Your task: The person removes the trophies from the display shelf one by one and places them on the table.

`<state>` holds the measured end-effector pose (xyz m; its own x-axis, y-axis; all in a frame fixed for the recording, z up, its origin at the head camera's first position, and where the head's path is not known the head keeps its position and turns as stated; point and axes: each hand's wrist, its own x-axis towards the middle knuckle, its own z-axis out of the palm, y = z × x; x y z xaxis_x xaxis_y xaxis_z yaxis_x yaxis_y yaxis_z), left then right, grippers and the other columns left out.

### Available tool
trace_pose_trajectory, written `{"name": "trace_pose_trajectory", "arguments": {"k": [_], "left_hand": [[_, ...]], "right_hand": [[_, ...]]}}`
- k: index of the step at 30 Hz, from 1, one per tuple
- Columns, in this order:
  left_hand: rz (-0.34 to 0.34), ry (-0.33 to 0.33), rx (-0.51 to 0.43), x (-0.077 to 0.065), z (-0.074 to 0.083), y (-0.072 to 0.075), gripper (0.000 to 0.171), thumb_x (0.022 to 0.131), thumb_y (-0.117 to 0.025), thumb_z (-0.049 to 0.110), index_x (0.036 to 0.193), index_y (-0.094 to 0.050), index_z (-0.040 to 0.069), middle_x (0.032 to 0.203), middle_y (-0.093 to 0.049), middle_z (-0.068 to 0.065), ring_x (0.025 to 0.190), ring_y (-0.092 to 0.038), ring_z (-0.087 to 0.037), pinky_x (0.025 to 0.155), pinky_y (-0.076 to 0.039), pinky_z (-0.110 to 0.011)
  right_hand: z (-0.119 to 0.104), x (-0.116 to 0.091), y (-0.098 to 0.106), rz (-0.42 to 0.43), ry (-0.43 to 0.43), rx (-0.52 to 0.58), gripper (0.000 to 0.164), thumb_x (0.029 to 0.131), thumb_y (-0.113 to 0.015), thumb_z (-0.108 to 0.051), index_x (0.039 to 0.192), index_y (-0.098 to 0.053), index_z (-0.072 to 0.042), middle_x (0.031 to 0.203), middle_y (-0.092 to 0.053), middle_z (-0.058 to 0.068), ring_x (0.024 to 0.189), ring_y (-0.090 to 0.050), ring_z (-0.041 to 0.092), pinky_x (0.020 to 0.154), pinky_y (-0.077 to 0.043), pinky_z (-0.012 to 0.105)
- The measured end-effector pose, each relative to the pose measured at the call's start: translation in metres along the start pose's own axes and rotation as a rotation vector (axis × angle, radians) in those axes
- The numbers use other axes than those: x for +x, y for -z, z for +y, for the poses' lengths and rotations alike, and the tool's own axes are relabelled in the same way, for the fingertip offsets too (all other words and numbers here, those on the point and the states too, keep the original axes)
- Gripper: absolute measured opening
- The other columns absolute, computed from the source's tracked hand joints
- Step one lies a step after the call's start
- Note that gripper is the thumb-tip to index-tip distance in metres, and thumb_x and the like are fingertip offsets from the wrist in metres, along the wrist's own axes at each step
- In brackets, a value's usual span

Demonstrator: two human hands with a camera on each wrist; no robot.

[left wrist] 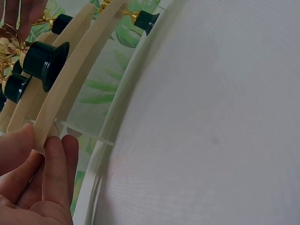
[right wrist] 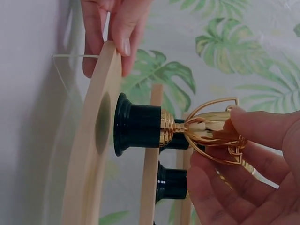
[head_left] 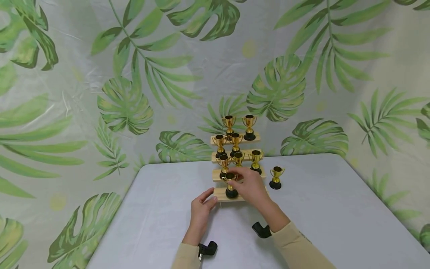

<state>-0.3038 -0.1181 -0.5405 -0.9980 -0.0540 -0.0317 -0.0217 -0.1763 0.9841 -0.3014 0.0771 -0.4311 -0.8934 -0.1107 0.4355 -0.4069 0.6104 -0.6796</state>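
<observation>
My right hand pinches a small gold trophy cup by its bowl, thumb on one side and fingers on the other. Its black base is over the lowest wooden shelf; whether it touches the wood I cannot tell. With thumb and fingers, my left hand grips the left end of that same shelf, as the left wrist view shows up close. Behind, more gold trophies stand on the upper steps of the tiered stand. One of them is partly hidden by my right hand.
A lone trophy stands on the white table to the right of the stand. Clear supports show under the shelf end. A leaf-patterned curtain hangs close behind the table.
</observation>
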Motion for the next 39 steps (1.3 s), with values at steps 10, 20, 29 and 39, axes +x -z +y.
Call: {"name": "trace_pose_trajectory", "arguments": {"k": [10, 20, 29, 39], "left_hand": [[0.001, -0.004, 0.018, -0.009, 0.014, -0.003, 0.042, 0.095, -0.067, 0.000, 0.136, -0.060, -0.003, 0.140, -0.056, -0.021, 0.109, -0.066, -0.025, 0.085, -0.057, -0.031], [-0.007, -0.011, 0.031, -0.017, 0.023, -0.005, 0.043, 0.096, -0.065, 0.001, 0.137, -0.058, -0.005, 0.140, -0.055, -0.024, 0.112, -0.065, -0.031, 0.088, -0.056, -0.037], [0.001, 0.003, 0.013, -0.004, 0.005, 0.002, 0.043, 0.095, -0.067, 0.001, 0.137, -0.059, -0.003, 0.141, -0.056, -0.021, 0.113, -0.064, -0.033, 0.086, -0.057, -0.034], [0.026, -0.009, 0.011, 0.003, -0.008, 0.001, 0.042, 0.094, -0.071, 0.007, 0.135, -0.064, 0.005, 0.141, -0.057, -0.016, 0.110, -0.066, -0.024, 0.084, -0.057, -0.029]], "right_hand": [[-0.001, -0.004, 0.014, 0.006, -0.001, 0.011, 0.035, 0.084, -0.085, -0.019, 0.117, -0.074, -0.019, 0.097, -0.072, -0.004, 0.083, -0.068, 0.014, 0.065, -0.056, 0.033], [-0.001, -0.012, 0.023, 0.014, -0.037, 0.013, 0.037, 0.084, -0.084, -0.018, 0.119, -0.073, -0.015, 0.103, -0.072, -0.003, 0.085, -0.068, 0.015, 0.068, -0.056, 0.036], [0.009, -0.017, 0.036, -0.002, -0.124, 0.019, 0.041, 0.087, -0.082, -0.023, 0.125, -0.071, -0.019, 0.104, -0.070, -0.003, 0.091, -0.067, 0.017, 0.070, -0.055, 0.038], [0.026, -0.022, 0.051, 0.013, -0.159, 0.003, 0.039, 0.088, -0.080, -0.023, 0.125, -0.071, -0.020, 0.102, -0.071, -0.002, 0.092, -0.068, 0.019, 0.067, -0.053, 0.037]]}}
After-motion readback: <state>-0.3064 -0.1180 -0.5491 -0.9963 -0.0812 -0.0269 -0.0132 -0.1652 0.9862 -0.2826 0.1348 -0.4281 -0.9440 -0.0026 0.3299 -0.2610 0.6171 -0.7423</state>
